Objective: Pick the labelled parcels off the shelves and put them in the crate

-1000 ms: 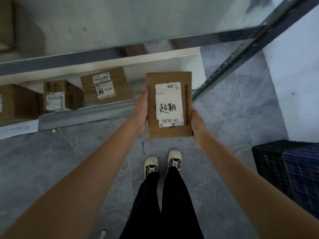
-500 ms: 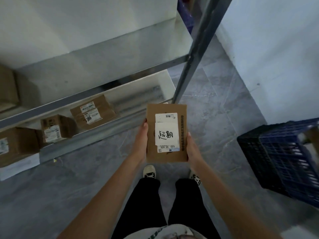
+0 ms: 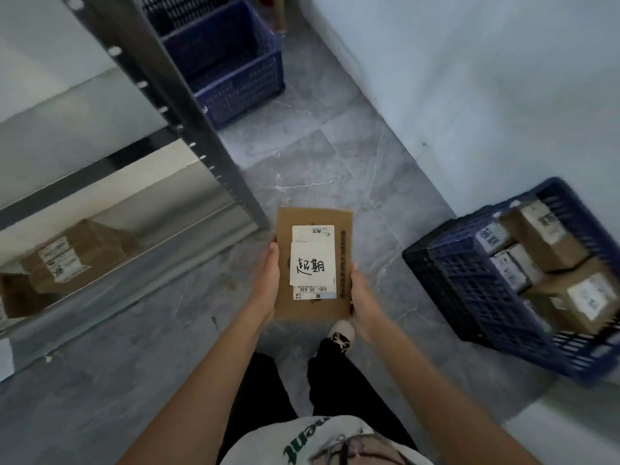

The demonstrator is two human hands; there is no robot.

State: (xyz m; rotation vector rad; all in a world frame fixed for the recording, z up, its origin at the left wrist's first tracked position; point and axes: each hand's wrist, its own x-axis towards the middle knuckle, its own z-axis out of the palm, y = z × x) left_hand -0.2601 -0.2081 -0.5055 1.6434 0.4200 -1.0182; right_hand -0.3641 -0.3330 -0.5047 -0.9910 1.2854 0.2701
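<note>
- One flat parcel (image 3: 313, 263) with a handwritten label is held between both hands, above the floor and to the left of the crate (image 3: 476, 297), not yet over it.
- The left hand (image 3: 268, 280) and right hand (image 3: 364, 297) press on its long edges; the fingers lie close together along the cardboard.
- Several labelled parcels (image 3: 553, 263) already lie inside the crate, so I judge that part of the work is done.
- At least one labelled box (image 3: 77, 260) remains on the low shelf (image 3: 134, 256), far left of the crate.
- No working surface is seen; the crate stands on the grey tiled floor (image 3: 335, 162), against a pale wall (image 3: 486, 95).
- Another blue basket (image 3: 235, 72) stands farther away, behind the shelf post (image 3: 174, 105).
</note>
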